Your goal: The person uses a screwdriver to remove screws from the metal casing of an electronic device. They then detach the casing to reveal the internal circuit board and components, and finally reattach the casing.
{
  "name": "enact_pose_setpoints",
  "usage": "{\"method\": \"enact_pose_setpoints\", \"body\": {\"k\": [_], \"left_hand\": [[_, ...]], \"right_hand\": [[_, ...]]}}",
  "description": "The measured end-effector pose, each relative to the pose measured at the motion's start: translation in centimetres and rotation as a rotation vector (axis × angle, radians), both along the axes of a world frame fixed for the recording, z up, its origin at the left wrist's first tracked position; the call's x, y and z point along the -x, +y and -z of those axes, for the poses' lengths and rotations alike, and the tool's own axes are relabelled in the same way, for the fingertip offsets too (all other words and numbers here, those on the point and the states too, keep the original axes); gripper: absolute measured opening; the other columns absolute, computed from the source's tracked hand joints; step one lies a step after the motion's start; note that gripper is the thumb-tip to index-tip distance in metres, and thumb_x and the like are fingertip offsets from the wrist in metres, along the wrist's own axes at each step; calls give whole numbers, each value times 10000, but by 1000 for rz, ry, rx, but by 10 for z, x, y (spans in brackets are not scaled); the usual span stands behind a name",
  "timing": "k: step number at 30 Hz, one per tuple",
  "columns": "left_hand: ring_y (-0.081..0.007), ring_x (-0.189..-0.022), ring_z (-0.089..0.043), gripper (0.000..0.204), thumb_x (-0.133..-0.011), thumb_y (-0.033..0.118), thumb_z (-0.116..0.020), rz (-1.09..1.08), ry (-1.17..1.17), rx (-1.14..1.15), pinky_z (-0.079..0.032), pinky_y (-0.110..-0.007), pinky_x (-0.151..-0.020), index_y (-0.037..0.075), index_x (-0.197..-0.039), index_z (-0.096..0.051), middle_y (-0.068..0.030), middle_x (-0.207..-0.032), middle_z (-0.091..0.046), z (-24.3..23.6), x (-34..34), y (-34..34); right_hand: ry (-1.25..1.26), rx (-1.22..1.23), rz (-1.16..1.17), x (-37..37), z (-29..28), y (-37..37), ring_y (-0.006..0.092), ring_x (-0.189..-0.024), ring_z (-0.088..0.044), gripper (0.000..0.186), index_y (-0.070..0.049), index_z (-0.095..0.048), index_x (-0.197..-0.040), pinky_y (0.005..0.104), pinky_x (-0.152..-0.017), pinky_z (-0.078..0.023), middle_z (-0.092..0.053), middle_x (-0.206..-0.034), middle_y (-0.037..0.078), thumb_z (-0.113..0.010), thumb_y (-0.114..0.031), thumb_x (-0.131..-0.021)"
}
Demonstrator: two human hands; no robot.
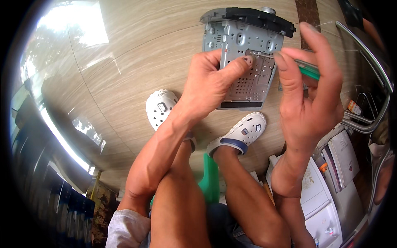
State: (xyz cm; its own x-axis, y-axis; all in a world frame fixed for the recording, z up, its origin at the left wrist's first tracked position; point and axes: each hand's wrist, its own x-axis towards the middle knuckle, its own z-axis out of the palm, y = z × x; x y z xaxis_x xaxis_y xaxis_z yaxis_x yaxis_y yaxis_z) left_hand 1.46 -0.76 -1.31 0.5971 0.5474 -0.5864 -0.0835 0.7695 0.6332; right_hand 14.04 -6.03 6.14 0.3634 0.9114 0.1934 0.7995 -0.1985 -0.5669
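Metal case [252, 84] over floor [124, 62], left hand [206, 87] clamping its side, thumb on top. Right hand [310, 93]: fingers pinched round green screwdriver [310, 72], tip at case. Probably screw work; next calls for steady bracing.

White clogs [253, 124] on beige floor [136, 53]

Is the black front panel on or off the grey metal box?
On: the black front panel sits along the far edge of the grey metal box, which the left hand holds. Fastening: cannot tell.
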Motion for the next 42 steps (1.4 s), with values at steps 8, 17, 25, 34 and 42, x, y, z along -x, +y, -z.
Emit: {"method": "enact_pose_setpoints", "body": {"k": [8, 17, 25, 34, 42], "left_hand": [[-71, -751, -623, 245, -946, 220, -675, 7, -26, 24, -509, -244, -675, -10, -1014, -725, -35, -892, -716, 6, 3, 0], [-65, -756, -626, 227, -946, 213, -681, 2, -53, -13, -514, -245, -682, -2, -997, -730, -28, -883, -715, 12, 2, -2], [-67, -757, -627, 229, -948, 214, -680, 18, -36, -11, -516, -250, -689, -1, -1009, -729, -27, -890, -716, 13, 1, -1], [-82, -772, -638, 245, -947, 221, -678, 12, -23, -6, -521, -256, -704, -7, -1026, -721, -45, -913, -721, 9, 2, -1], [-94, -772, -646, 229, -946, 196, -670, -7, -36, -5, -528, -261, -699, -14, -1020, -719, -62, -909, -724, 7, -1, -3]], "right_hand": [[231, -147, -204, -8, 6, -11, 240, -1021, -689, 494, 42, -390, -1412, 304, -887, -552, -662, -1196, 219, -595, 29, -962], [-15, -114, -266, -18, 14, -11, 236, -1011, -693, 456, 37, -389, -1431, 302, -877, -549, -671, -1176, 211, -522, 30, -995], [94, 148, -183, -13, -11, -15, 307, -1191, -623, 519, 27, -323, -1469, 372, -957, -526, -573, -1339, 262, -533, 13, -995], [176, -68, -237, -15, 4, -13, 237, -1042, -698, 426, 17, -448, -1386, 313, -898, -551, -691, -1165, 177, -577, 0, -980], [-36, -100, -261, -8, -1, -1, 251, -1054, -698, 423, 22, -461, -1371, 326, -879, -561, -682, -1188, 189, -585, 26, -966]]}}
